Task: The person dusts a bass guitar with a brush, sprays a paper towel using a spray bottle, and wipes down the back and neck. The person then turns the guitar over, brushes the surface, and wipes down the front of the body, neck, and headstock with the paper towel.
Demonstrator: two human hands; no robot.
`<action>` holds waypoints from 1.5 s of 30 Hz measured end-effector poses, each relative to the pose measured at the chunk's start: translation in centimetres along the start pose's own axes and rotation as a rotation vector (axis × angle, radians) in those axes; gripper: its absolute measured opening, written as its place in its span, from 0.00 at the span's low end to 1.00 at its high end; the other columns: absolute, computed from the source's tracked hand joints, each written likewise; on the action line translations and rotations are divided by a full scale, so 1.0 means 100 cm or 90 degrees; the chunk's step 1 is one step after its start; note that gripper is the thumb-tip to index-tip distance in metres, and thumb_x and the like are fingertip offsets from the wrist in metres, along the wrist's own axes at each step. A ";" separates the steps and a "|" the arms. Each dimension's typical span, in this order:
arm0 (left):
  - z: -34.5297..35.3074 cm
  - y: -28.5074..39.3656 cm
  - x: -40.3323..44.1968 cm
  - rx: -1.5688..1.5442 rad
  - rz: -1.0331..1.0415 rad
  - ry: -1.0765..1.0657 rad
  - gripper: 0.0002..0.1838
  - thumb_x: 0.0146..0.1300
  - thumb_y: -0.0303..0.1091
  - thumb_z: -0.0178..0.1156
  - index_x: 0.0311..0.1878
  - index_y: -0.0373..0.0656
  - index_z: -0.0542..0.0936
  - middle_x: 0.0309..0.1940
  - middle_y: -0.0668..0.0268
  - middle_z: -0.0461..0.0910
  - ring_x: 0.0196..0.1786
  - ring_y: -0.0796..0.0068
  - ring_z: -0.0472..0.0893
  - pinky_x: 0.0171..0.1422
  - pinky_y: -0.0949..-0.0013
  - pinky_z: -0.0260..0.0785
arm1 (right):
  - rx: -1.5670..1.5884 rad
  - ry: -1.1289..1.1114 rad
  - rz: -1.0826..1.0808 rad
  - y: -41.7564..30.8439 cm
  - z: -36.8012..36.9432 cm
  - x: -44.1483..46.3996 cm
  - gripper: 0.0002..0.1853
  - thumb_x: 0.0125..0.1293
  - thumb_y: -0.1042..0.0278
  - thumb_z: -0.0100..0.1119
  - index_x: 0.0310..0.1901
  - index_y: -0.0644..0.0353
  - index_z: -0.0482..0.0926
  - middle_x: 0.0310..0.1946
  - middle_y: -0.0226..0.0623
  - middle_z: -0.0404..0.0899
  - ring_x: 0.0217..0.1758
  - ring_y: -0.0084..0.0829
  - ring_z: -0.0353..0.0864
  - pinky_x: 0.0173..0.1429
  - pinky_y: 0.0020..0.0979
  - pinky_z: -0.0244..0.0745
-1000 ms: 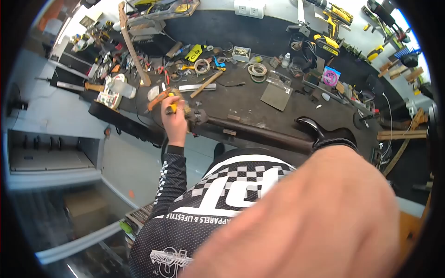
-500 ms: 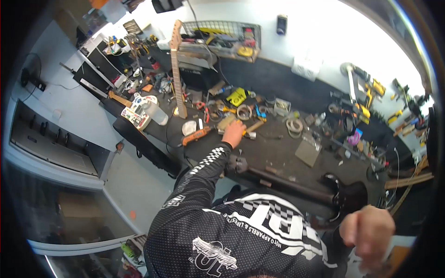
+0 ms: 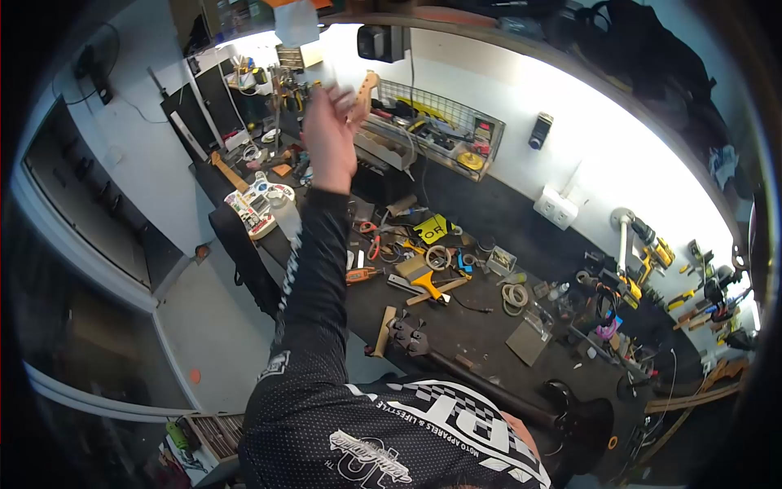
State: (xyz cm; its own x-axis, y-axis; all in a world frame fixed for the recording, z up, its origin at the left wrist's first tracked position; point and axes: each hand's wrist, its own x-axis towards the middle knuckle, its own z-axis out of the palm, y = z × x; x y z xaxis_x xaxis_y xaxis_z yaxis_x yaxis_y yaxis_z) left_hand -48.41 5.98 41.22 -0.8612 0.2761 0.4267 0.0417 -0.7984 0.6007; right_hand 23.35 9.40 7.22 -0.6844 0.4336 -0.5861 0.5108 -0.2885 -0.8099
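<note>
My left hand (image 3: 330,143) is raised over the back left of the bench, its fingers smeared by motion. Just beside and behind it stands a pale wooden guitar neck (image 3: 367,91), its headstock showing and its lower part hidden by my hand and sleeve. Of my right hand (image 3: 521,433) only a bit of skin shows past my shirt, low on the right; its fingers are hidden. Near that skin lies a dark bass guitar (image 3: 580,424), its headstock (image 3: 407,336) by a wooden block (image 3: 382,330). A yellow-handled brush (image 3: 427,283) lies mid-bench.
A sticker-covered white guitar body (image 3: 259,204) is at the left. Behind the bench hangs a wire basket of tools (image 3: 444,122). Tape rolls (image 3: 514,298), an orange tool (image 3: 361,275) and a flat plate (image 3: 528,342) lie about. Yellow drills (image 3: 656,248) hang at right.
My left hand has left the brush area and risen toward the guitar neck's headstock. My right hand, a raised fist before, has dropped mostly behind my shirt. The view has tilted up.
</note>
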 end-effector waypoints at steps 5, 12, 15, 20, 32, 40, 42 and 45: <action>0.046 0.096 0.079 -0.161 -0.081 -0.085 0.42 0.92 0.76 0.47 0.67 0.38 0.81 0.57 0.56 0.86 0.55 0.52 0.88 0.66 0.39 0.85 | 0.369 0.026 -0.211 -0.044 0.003 -0.011 0.18 0.94 0.58 0.62 0.58 0.69 0.89 0.50 0.44 0.95 0.57 0.35 0.94 0.72 0.38 0.85; 0.073 0.084 0.137 -0.198 0.033 0.067 0.30 0.96 0.66 0.48 0.70 0.46 0.75 0.45 0.60 0.79 0.37 0.64 0.79 0.43 0.51 0.80 | 0.204 0.208 -0.036 -0.013 0.014 0.024 0.11 0.92 0.64 0.64 0.61 0.62 0.88 0.46 0.39 0.95 0.46 0.29 0.92 0.59 0.33 0.87; 0.079 0.079 0.133 -0.212 0.076 0.145 0.25 0.97 0.60 0.47 0.70 0.45 0.70 0.39 0.62 0.73 0.29 0.69 0.73 0.34 0.56 0.71 | 0.132 0.197 -0.020 -0.024 0.031 0.020 0.13 0.92 0.64 0.64 0.64 0.63 0.89 0.49 0.36 0.94 0.48 0.24 0.89 0.58 0.28 0.83; 0.032 0.036 0.142 -0.235 0.104 0.175 0.28 0.93 0.56 0.54 0.70 0.37 0.70 0.38 0.61 0.74 0.28 0.69 0.74 0.33 0.61 0.71 | 0.054 0.165 -0.037 -0.013 0.042 0.018 0.14 0.94 0.64 0.62 0.63 0.65 0.90 0.50 0.33 0.92 0.52 0.22 0.87 0.61 0.27 0.81; -0.098 -0.001 0.030 -0.045 0.038 0.399 0.26 0.92 0.57 0.56 0.68 0.40 0.77 0.49 0.59 0.81 0.35 0.67 0.78 0.35 0.61 0.76 | 0.012 0.113 0.000 -0.017 0.065 0.002 0.16 0.95 0.60 0.62 0.56 0.65 0.91 0.45 0.32 0.91 0.51 0.24 0.87 0.60 0.28 0.81; -0.161 -0.028 -0.093 0.225 0.068 0.337 0.32 0.94 0.55 0.61 0.78 0.31 0.79 0.71 0.55 0.87 0.69 0.61 0.89 0.73 0.59 0.80 | 0.111 0.261 -0.016 -0.034 0.090 -0.021 0.26 0.93 0.49 0.64 0.35 0.60 0.84 0.30 0.29 0.83 0.32 0.22 0.79 0.44 0.30 0.75; -0.165 -0.037 -0.117 0.218 -0.029 0.264 0.30 0.93 0.53 0.65 0.77 0.33 0.82 0.69 0.58 0.89 0.68 0.66 0.90 0.73 0.59 0.81 | 0.174 0.254 -0.017 -0.033 0.100 -0.025 0.19 0.95 0.55 0.60 0.45 0.60 0.85 0.29 0.26 0.78 0.28 0.19 0.71 0.38 0.29 0.70; -0.166 -0.051 -0.148 0.176 -0.205 0.168 0.26 0.95 0.50 0.63 0.75 0.35 0.84 0.67 0.59 0.89 0.65 0.66 0.90 0.69 0.60 0.82 | 0.193 0.215 -0.017 -0.028 0.117 -0.035 0.12 0.95 0.67 0.55 0.70 0.57 0.80 0.32 0.26 0.78 0.28 0.19 0.68 0.35 0.27 0.66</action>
State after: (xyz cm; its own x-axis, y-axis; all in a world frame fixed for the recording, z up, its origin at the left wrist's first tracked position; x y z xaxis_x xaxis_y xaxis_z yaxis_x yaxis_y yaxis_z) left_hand -44.33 -2.92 20.62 -0.9496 0.3123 0.0264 -0.1451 -0.5129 0.8461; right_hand 18.20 -1.24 11.27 -0.4614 0.6842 -0.5647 0.2846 -0.4888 -0.8247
